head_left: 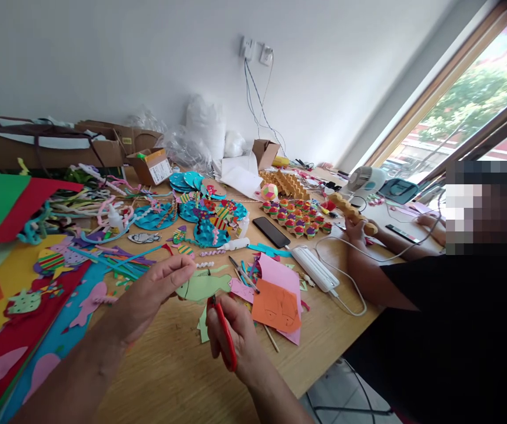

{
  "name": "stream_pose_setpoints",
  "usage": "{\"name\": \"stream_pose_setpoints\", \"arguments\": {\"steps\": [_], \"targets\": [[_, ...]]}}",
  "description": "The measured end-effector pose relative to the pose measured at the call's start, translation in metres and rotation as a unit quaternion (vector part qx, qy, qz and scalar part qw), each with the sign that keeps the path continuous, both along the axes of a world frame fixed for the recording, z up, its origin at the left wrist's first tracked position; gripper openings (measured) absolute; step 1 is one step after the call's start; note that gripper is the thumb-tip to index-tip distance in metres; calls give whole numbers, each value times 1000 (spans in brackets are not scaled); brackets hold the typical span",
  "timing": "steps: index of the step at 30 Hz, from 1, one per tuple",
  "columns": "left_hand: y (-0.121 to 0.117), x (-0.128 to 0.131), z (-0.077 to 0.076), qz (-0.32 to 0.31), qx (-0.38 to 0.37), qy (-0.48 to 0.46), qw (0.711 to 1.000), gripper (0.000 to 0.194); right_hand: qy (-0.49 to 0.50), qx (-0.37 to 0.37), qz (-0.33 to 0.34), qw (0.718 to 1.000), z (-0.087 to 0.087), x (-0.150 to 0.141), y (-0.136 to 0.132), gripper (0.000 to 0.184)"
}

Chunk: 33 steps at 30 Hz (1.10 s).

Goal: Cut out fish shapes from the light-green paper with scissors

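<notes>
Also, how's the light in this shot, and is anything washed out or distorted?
Head view: bright daylight pales parts of the scene through the window; the nearby person's dark clothing sinks to near black; the wooden window frame slants steeply, perhaps from camera tilt or wide-angle distortion; the green paper fish in the left hand looks fairly clear.

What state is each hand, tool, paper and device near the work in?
Left hand, holding green paper
Right hand, gripping scissors
Green paper, fish-shaped, raised
Scissors, blades by the green paper; open or shut unclear
Orange paper, drawn on, over pink paper
Phone, flat, screen dark
Power strip, cable attached
</notes>
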<state>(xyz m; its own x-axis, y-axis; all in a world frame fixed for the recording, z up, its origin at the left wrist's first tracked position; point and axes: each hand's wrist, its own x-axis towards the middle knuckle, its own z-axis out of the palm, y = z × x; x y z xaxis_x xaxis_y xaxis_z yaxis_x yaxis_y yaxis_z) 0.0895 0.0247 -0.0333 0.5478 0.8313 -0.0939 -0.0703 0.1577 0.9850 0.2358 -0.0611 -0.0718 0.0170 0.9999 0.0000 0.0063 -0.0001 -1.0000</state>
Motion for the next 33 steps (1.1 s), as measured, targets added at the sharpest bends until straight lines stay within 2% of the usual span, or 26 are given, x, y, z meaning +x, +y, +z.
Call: {"name": "stream_pose_setpoints", "arguments": {"steps": [2,5,9,13,16,21,33], "targets": [[-4,8,-2,27,-30,-40,998,27,2,3,-45,999,-1,-4,5,36],[-10,18,-4,59,-53,-85,993,29,-23,14,-75,997,-3,-10,12,36],[-14,27,-5,141,-73,-142,977,30,-65,27,-76,995,-3,-16,13,34],[-12,25,-6,195,-67,-150,967,28,-63,21,-59,996,-1,-19,11,34],[-11,21,-6,181,-37,-129,974,21,-36,4,-42,998,1,-19,10,36],[-10,15,0,118,7,-93,989,17,-14,-3,-4,1000,4,-15,7,39],[-17,15,8,87,7,-46,995,16,-18,25,18,999,5,-9,2,53]]}}
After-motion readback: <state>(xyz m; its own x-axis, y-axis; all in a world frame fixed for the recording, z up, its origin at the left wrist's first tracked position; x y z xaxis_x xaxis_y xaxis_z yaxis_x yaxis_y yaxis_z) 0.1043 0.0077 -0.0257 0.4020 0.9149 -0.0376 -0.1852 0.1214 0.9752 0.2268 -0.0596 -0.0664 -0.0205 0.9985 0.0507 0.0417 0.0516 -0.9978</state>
